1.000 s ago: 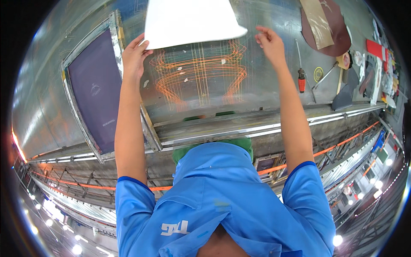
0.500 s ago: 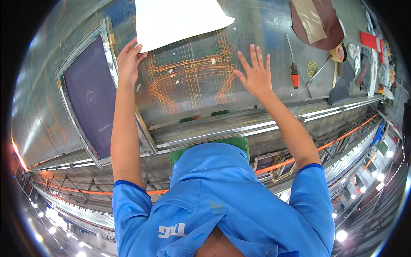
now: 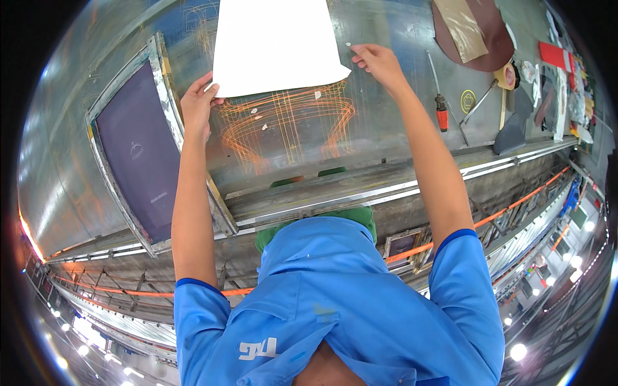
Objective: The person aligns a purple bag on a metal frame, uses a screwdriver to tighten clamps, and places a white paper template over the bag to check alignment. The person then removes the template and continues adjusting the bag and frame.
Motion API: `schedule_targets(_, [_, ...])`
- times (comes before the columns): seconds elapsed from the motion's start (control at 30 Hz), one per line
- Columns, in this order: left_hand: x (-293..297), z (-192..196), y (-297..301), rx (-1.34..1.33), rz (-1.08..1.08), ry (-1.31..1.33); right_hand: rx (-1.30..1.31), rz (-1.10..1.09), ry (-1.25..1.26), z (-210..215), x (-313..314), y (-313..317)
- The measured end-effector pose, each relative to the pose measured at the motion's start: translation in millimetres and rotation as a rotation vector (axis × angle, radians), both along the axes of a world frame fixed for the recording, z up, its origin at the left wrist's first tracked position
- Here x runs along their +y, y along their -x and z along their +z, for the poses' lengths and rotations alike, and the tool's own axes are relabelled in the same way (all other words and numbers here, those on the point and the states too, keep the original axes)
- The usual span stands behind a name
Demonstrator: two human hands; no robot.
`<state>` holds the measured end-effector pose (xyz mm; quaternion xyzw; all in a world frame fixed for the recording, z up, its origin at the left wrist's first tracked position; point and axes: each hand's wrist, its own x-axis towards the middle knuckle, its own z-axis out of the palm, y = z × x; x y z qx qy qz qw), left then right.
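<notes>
A large white sheet (image 3: pixel 273 45) lies on the metal table (image 3: pixel 386 138), above orange guide lines (image 3: pixel 290 122) printed on the surface. My left hand (image 3: pixel 196 106) pinches the sheet's lower left corner. My right hand (image 3: pixel 380 61) is at the sheet's right edge with its fingers bent. Its fingertips are right beside the paper, and I cannot tell whether they grip it. Small white scraps lie on the orange lines.
A metal-framed printing screen (image 3: pixel 135 154) with purple mesh lies at the left, close to my left forearm. To the right are a red-handled screwdriver (image 3: pixel 441 112), a tape roll (image 3: pixel 512 74), a dark scraper (image 3: pixel 515 132) and a brown leather piece (image 3: pixel 473 32). Coloured scraps sit far right.
My right hand lifted from lying flat and spread on the table and moved up to the sheet's right edge. The left hand stays on the lower left corner.
</notes>
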<state>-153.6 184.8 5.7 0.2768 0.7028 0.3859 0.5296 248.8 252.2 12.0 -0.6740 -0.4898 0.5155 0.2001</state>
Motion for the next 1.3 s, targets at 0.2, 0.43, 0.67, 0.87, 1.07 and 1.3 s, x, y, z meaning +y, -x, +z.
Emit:
schedule_targets(0.2, [-10, -3, -1, -0.012, 0.029, -0.015, -0.138, 0.107, 0.115, -8, 2, -1])
schedule_targets(0.43, [-24, -7, -2, -0.03, 0.069, -0.016, -0.11, 0.066, 0.15, -9, -10, -3])
schedule_targets(0.67, [-27, -14, 7, -0.076, 0.079, -0.018, 0.06, -0.054, 0.284, 11, -21, 10])
schedule_targets(0.87, [-25, 0, -5, 0.07, -0.024, -0.001, 0.034, -0.063, 0.102, -9, -24, 6])
schedule_targets(1.07, [-30, -6, 9, 0.198, -0.044, -0.011, -0.193, 0.024, 0.109, 0, -21, 19])
schedule_targets(1.3, [-25, -15, 9, 0.205, -0.03, -0.019, -0.303, 0.038, 0.039, -3, -27, 17])
